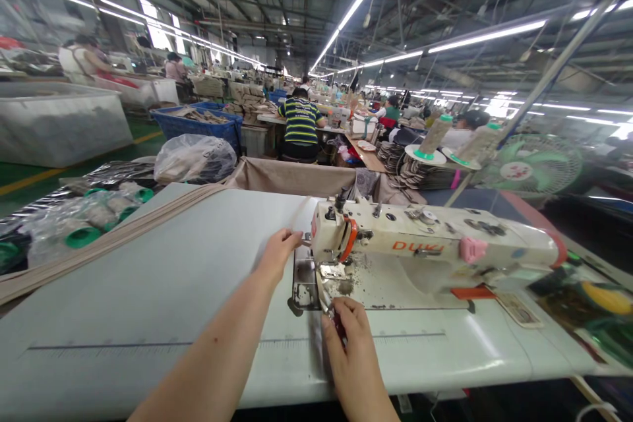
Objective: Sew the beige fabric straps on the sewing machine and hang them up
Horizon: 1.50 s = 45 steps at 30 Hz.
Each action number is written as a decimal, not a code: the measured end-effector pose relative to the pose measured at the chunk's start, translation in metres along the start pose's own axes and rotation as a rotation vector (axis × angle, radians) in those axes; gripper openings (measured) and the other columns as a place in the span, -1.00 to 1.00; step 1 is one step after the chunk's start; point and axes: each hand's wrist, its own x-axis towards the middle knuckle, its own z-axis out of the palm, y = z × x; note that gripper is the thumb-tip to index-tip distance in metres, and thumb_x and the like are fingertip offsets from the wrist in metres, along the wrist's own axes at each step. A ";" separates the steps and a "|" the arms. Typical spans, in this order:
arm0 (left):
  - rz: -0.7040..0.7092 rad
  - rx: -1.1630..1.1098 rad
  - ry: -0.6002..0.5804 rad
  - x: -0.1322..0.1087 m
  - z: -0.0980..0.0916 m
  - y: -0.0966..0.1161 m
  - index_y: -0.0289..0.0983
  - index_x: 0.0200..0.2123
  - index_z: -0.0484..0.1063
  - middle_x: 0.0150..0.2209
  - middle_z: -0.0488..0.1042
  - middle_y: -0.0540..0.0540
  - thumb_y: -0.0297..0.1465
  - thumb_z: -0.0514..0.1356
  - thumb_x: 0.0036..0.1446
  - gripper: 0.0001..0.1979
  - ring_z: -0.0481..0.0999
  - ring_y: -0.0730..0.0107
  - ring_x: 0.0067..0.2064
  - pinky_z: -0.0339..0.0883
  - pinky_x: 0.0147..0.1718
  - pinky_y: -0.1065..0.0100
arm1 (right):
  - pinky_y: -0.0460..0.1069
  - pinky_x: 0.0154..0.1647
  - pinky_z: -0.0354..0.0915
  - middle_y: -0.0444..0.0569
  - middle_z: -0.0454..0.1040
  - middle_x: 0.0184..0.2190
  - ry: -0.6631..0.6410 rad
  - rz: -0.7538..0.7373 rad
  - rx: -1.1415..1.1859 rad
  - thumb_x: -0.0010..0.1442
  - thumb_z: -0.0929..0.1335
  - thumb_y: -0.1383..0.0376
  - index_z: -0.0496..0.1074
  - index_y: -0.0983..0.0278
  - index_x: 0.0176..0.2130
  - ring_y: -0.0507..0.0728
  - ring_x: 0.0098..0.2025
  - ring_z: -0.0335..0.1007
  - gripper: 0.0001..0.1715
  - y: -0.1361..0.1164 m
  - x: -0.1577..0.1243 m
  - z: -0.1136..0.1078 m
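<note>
A white sewing machine point(435, 237) with orange lettering stands on the pale table. My left hand point(283, 247) is at the left side of the machine's head, its fingers pinched together near a small metal part; what they hold is too small to make out. Below the needle area, my right hand point(349, 330) has its thumb and fingers closed around a small dark and metallic object. A narrow light strip point(322, 287) runs from that hand up toward the needle plate point(333, 271).
Long beige strips point(128, 224) lie along the table's left edge. Wrapped thread cones point(99, 214) sit farther left. Behind the table are a fabric-lined bin point(297, 177) and a seated person point(299, 122). A green fan point(531, 168) stands right.
</note>
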 end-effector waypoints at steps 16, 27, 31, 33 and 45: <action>0.019 -0.088 0.102 -0.122 -0.075 0.008 -0.20 -0.28 0.43 -0.14 0.67 -0.14 -0.07 0.36 0.11 -0.65 0.64 0.16 0.01 0.48 0.00 0.25 | -0.13 -0.61 -0.09 -0.01 0.54 -0.43 -0.401 0.489 0.737 0.06 0.44 -0.31 0.55 0.37 -0.24 -0.08 -0.59 0.11 -0.21 -0.012 0.023 0.058; 0.133 -0.001 0.079 -0.161 -0.089 0.002 -0.18 -0.23 0.44 -0.08 0.65 -0.15 -0.14 0.30 0.19 -0.75 0.63 0.17 0.06 0.50 0.10 0.19 | -0.12 -0.60 -0.21 -0.23 0.26 -0.57 -0.490 0.452 0.792 0.06 0.44 -0.27 0.49 0.33 -0.33 -0.11 -0.63 -0.10 -0.30 -0.021 0.040 0.070; 0.088 0.020 0.072 -0.169 -0.097 0.005 -0.19 -0.25 0.45 -0.10 0.65 -0.16 -0.12 0.30 0.19 -0.73 0.63 0.14 0.05 0.50 0.11 0.17 | -0.10 -0.58 -0.15 -0.26 0.20 -0.58 -0.480 0.385 0.718 0.20 0.34 -0.21 0.44 0.28 -0.32 -0.08 -0.61 -0.11 -0.40 -0.026 0.039 0.066; 0.070 0.067 0.075 -0.171 -0.104 0.009 -0.19 -0.26 0.45 -0.14 0.65 -0.15 -0.09 0.30 0.19 -0.71 0.64 0.14 0.00 0.51 0.07 0.18 | -0.09 -0.52 -0.05 -0.26 0.22 -0.55 -0.447 0.339 0.663 0.21 0.38 -0.10 0.41 0.25 -0.33 -0.04 -0.57 -0.02 -0.53 -0.028 0.036 0.060; 0.071 0.631 0.187 -0.153 -0.256 0.018 -0.04 -0.11 0.53 -0.18 0.59 0.00 0.19 0.14 0.12 -0.49 0.55 0.14 -0.20 0.51 -0.12 0.10 | 0.05 -0.22 0.39 0.05 0.58 -0.14 -0.167 -0.127 -0.786 0.28 0.31 0.41 0.34 0.21 0.31 0.24 -0.16 0.55 -0.37 0.012 -0.001 0.014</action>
